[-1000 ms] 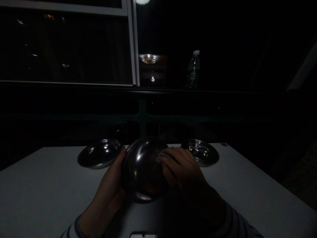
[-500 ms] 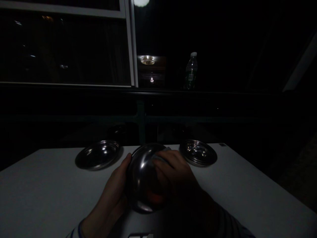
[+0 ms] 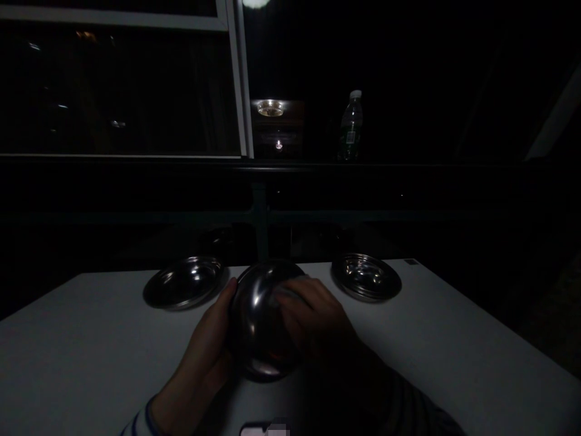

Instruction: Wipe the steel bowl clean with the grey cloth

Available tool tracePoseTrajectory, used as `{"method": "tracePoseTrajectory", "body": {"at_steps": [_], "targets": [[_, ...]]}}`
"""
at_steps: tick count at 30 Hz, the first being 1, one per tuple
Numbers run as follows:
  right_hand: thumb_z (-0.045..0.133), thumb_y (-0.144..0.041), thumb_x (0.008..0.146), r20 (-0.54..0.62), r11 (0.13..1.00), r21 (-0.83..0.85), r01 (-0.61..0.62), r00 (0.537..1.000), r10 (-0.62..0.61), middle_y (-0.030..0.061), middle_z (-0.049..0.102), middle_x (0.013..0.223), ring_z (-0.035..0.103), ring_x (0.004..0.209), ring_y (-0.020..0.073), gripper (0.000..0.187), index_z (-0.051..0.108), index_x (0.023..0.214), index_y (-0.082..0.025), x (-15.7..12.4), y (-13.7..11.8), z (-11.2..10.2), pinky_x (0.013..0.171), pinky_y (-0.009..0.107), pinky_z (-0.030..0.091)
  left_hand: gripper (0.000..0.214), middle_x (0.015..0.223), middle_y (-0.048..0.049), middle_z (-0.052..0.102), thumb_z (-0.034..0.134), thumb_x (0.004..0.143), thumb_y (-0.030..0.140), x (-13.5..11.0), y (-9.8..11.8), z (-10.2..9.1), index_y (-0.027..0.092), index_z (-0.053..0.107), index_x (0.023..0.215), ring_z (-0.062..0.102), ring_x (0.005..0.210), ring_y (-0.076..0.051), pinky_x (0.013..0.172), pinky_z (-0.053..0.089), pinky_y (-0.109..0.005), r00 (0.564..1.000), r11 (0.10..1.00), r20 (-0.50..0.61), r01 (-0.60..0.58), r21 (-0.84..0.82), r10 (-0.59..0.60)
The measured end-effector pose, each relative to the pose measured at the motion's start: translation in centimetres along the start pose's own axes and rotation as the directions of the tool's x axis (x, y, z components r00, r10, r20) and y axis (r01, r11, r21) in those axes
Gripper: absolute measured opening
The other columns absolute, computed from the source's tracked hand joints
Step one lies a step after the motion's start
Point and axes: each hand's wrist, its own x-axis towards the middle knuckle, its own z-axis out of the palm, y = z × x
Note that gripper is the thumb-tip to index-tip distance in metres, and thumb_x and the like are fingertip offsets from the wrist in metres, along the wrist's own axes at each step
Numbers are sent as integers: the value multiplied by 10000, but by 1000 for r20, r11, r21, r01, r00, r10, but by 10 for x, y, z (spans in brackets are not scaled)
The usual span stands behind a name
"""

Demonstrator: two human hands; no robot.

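Observation:
The scene is very dark. A steel bowl is tilted on its side above a white table, its hollow facing me. My left hand grips the bowl's left rim, thumb along the edge. My right hand reaches into the bowl and presses a small pale cloth against the inner wall, fingers curled over it.
Two shallow steel plates lie at the table's far edge, one on the left and one on the right. A plastic water bottle stands on a dark ledge behind. A window frame rises at the back.
My right hand with the cloth has slid a little to the left inside the bowl. The bowl has shifted slightly and my left hand stays on its rim.

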Motion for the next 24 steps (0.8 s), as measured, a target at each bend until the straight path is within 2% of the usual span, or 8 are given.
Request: {"method": "tracePoseTrajectory", "body": {"at_steps": [3,6,8,12,16,17,21,24], "targets": [[432,-119,848,-49,997,-16,-77,996,76,104,613,991,517,899,180,216,613,965,-114,-1,4,-1,794,331,466,203,621,-30,693,520,823,304,-1,3,2,160,641,748,642,534,-148,509,509,-238,1000,1000,-20,5,-13,-5],[459,-186,850,-5,998,60,32,999,-32,91,599,1048,508,922,187,213,599,1000,-129,-2,-2,1,768,330,469,194,611,-24,689,539,813,299,1,2,1,156,636,725,633,516,-135,490,498,-222,999,1000,-31,17,-27,-17],[471,-217,848,12,996,76,55,998,-56,86,596,1063,504,924,199,226,593,1018,-129,-2,-4,2,774,354,463,187,619,-22,690,542,811,301,1,1,0,159,641,743,630,514,-131,492,500,-222,999,1000,-32,-3,-26,2],[448,-135,845,-12,995,36,-95,995,95,103,611,1002,504,886,192,213,619,967,-99,0,-4,-2,770,341,464,184,629,-25,689,535,812,309,1,0,-1,164,643,777,635,529,-146,513,511,-247,999,999,-20,-32,-8,32],[464,-192,845,41,997,64,31,999,-34,94,610,1040,508,903,208,216,617,976,-114,1,-5,-7,754,354,469,203,581,-27,670,523,819,309,-1,2,2,153,637,759,614,480,-143,451,485,-235,997,1000,-75,-15,-10,14],[462,-193,846,42,998,48,30,999,-32,93,612,1037,511,899,208,218,619,976,-116,1,-4,-7,749,356,469,195,595,-29,676,525,818,305,-1,2,2,154,639,771,619,493,-144,461,490,-236,997,1000,-76,-20,-17,19],[438,-133,846,0,992,-61,-112,994,112,109,619,992,508,881,202,221,630,954,-103,4,2,-11,747,355,462,196,642,-35,691,527,816,313,1,1,1,162,642,767,638,543,-156,521,516,-259,1000,999,-13,-2,-39,2],[427,-170,856,19,1000,-28,8,1000,-8,111,612,1013,501,889,208,228,611,975,-105,4,-5,-12,721,352,457,216,605,-32,676,518,821,305,4,0,-2,150,635,727,621,503,-146,495,508,-249,999,997,22,25,-70,-24]]}}
